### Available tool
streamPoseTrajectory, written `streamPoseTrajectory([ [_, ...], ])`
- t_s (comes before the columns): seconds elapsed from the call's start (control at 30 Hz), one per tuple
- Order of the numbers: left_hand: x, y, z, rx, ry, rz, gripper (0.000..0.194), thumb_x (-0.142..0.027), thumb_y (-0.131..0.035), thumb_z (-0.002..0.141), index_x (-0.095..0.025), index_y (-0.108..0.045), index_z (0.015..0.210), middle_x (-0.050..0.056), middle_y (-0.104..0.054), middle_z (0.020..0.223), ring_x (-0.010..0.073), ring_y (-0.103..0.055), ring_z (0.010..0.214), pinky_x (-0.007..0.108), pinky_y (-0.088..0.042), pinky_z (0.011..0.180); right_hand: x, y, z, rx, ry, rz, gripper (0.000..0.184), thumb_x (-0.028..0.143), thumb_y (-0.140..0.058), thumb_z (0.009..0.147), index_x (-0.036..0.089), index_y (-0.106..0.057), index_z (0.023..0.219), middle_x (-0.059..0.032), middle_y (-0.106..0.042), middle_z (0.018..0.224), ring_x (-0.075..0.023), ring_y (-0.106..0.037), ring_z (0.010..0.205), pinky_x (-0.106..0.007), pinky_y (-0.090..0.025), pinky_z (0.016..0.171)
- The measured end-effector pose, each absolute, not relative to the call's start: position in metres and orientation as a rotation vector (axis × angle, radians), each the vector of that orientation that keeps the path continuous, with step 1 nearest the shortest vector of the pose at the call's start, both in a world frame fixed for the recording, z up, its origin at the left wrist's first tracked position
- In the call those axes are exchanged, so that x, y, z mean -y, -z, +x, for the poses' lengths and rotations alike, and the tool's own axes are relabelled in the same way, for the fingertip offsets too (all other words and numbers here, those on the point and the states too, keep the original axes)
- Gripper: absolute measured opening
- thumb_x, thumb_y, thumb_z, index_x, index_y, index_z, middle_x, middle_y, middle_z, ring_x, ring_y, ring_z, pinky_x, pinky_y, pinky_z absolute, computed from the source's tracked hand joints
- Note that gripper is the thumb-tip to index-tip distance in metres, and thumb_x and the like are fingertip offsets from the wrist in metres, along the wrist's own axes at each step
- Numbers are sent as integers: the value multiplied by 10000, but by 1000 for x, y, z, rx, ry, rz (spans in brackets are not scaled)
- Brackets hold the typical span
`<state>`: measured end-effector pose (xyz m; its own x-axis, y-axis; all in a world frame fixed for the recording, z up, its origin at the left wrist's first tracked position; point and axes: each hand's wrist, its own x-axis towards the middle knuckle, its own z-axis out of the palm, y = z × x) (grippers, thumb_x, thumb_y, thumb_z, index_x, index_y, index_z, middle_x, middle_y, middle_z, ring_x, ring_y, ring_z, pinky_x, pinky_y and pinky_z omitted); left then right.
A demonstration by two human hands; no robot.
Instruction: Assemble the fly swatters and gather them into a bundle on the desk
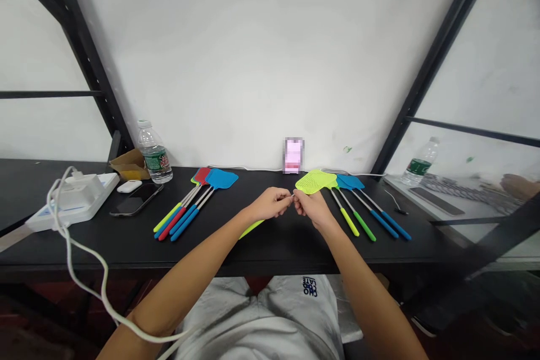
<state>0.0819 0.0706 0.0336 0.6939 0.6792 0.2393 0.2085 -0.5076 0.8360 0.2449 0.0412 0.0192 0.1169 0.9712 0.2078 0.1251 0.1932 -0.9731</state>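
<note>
My left hand (270, 203) and my right hand (311, 207) meet over the middle of the black table (105, 236), both pinched on one yellow-green fly swatter (314, 181). Its mesh head sticks out beyond my right hand and its yellow handle end (252, 228) shows under my left forearm. The thin metal shaft runs between my fingertips. A pile of fly swatters (198, 198) with blue, red and yellow handles lies to the left. Another group of fly swatters (365, 208) with blue heads and yellow, green and blue handles lies to the right.
At the back left stand a water bottle (154, 153), a cardboard box (129, 164), a white earbud case (129, 185), a dark phone (135, 200) and a white power strip (71, 197) with a cable. A small pink device (293, 155) leans on the wall. Another bottle (419, 162) stands on the right table.
</note>
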Motion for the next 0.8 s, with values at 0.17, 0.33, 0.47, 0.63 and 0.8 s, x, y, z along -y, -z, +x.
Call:
streamPoseTrajectory([
  [0.17, -71, -32, 82, -666, -727, 2048, 381, -501, -474, 898, -155, -576, 776, -40, -504, 554, 74, -447, 450, 193, -359, 440, -40, -21, 242, 1263, -897, -1167, 258, 324, -583, 764, 171, -520, 565, 36, -504, 464, -74, -451, 363, -187, -306, 360],
  [0.33, -70, -34, 81, -657, -725, 2039, 398, -523, -483, 892, -155, -567, 765, -43, -494, 547, 70, -434, 443, 196, -352, 446, -39, -23, 241, 1268, -867, -1162, 252, 317, -581, 760, 172, -524, 561, 35, -503, 464, -77, -452, 368, -192, -322, 370],
  [0.47, -69, -36, 81, -652, -714, 2018, 405, -535, -495, 882, -157, -550, 748, -42, -492, 543, 71, -438, 450, 198, -349, 448, -38, -24, 240, 1265, -859, -1157, 267, 319, -585, 752, 176, -513, 538, 35, -492, 453, -75, -439, 363, -195, -323, 372],
  [0.63, -70, -36, 79, -622, -682, 1966, 407, -541, -512, 865, -164, -517, 712, -46, -477, 520, 71, -431, 439, 201, -338, 450, -41, -24, 247, 1251, -827, -1155, 274, 319, -588, 749, 178, -510, 527, 35, -486, 443, -74, -433, 360, -195, -321, 371],
  [0.8, -71, -37, 76, -609, -616, 1948, 386, -524, -545, 847, -162, -527, 716, -45, -484, 511, 71, -430, 445, 203, -334, 469, -47, -27, 265, 1160, -833, -1196, 253, 328, -606, 732, 171, -521, 552, 30, -497, 454, -74, -433, 365, -189, -302, 356],
])
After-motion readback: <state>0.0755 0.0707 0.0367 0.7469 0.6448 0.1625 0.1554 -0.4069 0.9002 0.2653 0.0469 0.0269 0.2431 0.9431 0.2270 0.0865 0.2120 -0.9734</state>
